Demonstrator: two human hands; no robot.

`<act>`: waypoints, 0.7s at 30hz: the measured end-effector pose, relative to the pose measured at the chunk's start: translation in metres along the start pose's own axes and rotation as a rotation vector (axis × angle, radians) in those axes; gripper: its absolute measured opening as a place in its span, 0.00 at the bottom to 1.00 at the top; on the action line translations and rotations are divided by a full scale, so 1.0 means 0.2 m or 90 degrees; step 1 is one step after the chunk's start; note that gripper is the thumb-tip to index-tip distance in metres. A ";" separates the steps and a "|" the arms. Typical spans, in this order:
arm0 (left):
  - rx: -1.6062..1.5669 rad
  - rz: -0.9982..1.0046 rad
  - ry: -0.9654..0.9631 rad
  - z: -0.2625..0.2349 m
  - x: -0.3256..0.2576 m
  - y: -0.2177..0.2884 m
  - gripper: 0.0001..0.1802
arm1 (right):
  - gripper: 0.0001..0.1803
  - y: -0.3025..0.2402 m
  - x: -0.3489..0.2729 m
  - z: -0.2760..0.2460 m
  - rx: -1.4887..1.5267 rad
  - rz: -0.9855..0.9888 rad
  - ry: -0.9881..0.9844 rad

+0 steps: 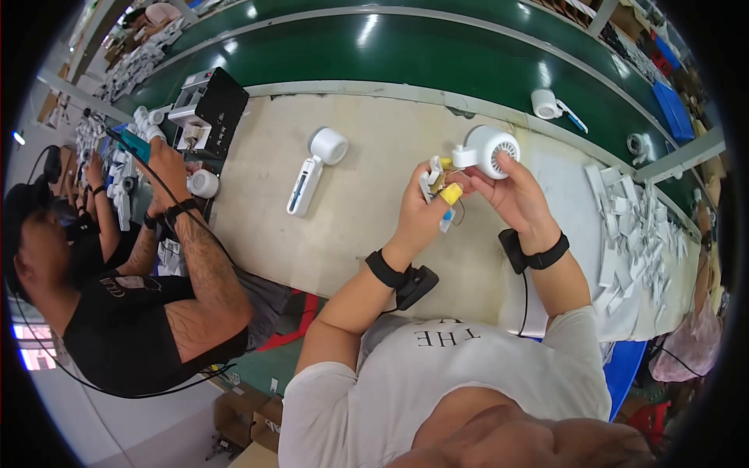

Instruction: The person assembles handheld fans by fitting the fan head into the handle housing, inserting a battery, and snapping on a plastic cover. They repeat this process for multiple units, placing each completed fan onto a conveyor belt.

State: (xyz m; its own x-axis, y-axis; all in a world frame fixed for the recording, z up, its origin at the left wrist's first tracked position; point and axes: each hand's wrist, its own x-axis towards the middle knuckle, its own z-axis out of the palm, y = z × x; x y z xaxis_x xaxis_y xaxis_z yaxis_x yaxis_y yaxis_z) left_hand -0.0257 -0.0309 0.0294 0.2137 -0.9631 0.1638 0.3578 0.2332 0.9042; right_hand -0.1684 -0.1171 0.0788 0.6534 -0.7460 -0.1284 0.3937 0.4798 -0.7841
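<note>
Wires between white handle shell (431, 178) and fan head (488, 150), mostly hidden by fingers.

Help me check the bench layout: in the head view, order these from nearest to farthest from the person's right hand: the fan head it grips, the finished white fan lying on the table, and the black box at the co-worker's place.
1. Fan head, in the right hand itself.
2. Finished white fan, lying on the table to the left.
3. Black box, far left, by the belt.

small part in left hand (425, 204) mostly hidden by fingers, white strips (636, 226) blurred
</note>
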 end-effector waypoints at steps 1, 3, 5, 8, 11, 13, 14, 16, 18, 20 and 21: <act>-0.161 0.007 -0.003 0.02 -0.02 0.02 0.24 | 0.26 0.00 -0.03 -0.02 0.003 -0.018 -0.003; -0.181 -0.035 -0.004 0.04 -0.05 0.04 0.22 | 0.33 0.01 -0.08 -0.14 -0.059 -0.037 0.025; -0.204 -0.075 0.003 0.04 -0.08 0.08 0.20 | 0.44 0.00 -0.12 -0.21 -0.273 -0.207 0.006; -0.210 -0.221 -0.083 0.04 -0.13 0.15 0.18 | 0.53 -0.05 -0.18 -0.22 -0.336 -0.209 -0.024; -0.202 -0.261 -0.173 0.09 -0.14 0.18 0.17 | 0.52 -0.06 -0.19 -0.25 -0.326 -0.217 -0.099; -0.234 -0.317 -0.147 0.14 -0.14 0.23 0.15 | 0.52 -0.05 -0.19 -0.27 -0.305 -0.203 -0.128; -0.247 -0.308 -0.141 0.14 -0.13 0.21 0.15 | 0.50 -0.05 -0.20 -0.28 -0.295 -0.215 -0.136; -0.200 -0.273 -0.166 0.12 -0.12 0.17 0.16 | 0.48 -0.05 -0.20 -0.27 -0.292 -0.221 -0.152; -0.151 -0.262 -0.138 0.13 -0.13 0.17 0.14 | 0.46 -0.04 -0.20 -0.27 -0.374 -0.245 -0.116; -0.099 -0.254 -0.116 0.14 -0.14 0.16 0.13 | 0.45 -0.02 -0.19 -0.28 -0.399 -0.259 -0.133; -0.083 -0.252 -0.102 0.14 -0.14 0.15 0.12 | 0.44 -0.02 -0.19 -0.30 -0.419 -0.274 -0.144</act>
State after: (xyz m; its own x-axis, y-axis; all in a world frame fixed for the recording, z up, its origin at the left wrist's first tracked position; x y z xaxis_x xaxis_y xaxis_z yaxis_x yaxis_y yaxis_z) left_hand -0.0457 -0.0006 0.0634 -0.1023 -0.9879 -0.1165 0.4977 -0.1522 0.8539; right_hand -0.2327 -0.1177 0.0502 0.6744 -0.6577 0.3356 0.2255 -0.2494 -0.9418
